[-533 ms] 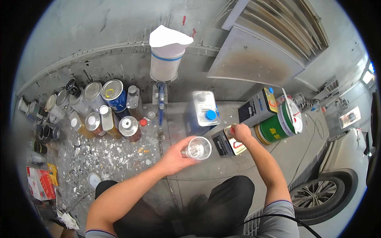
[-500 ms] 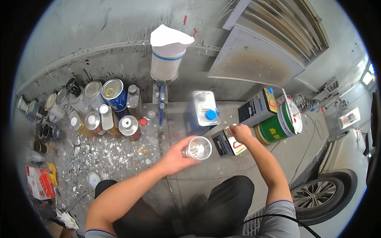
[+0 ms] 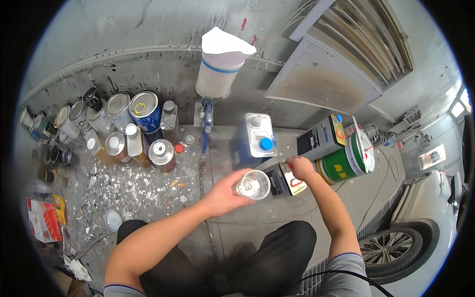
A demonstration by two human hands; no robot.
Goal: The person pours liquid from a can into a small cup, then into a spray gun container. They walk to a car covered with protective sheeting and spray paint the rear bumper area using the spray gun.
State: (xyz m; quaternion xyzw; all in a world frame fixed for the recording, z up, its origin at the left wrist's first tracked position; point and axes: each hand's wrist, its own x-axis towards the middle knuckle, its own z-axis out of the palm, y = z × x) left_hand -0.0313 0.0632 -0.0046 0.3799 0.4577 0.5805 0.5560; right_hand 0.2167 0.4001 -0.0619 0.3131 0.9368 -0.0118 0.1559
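Observation:
My left hand [image 3: 226, 194] is wrapped round a clear plastic cup [image 3: 254, 184], its mouth tipped up toward me. Clear liquid or a glossy bottom shows inside; I cannot tell which. On the right, my right hand [image 3: 301, 169] is closed at the top corner of a small dark rectangular can [image 3: 281, 179] with a gold and white top. The fingers pinch the can's cap, which they mostly cover. Just beyond the cup stands a larger metal can [image 3: 257, 131] with a blue screw cap [image 3: 265, 144].
A grey can [image 3: 319, 139] and a green pail [image 3: 341, 164] stand right. Paint tins [image 3: 144, 113] and capped bottles [image 3: 162, 154] crowd the left. A white-topped container [image 3: 217, 74] is mounted on the wall. A car wheel [image 3: 388, 246] is at lower right.
The cup and my left hand have shifted slightly to the right. My right hand stays at the small can's top. The whole view has turned a little.

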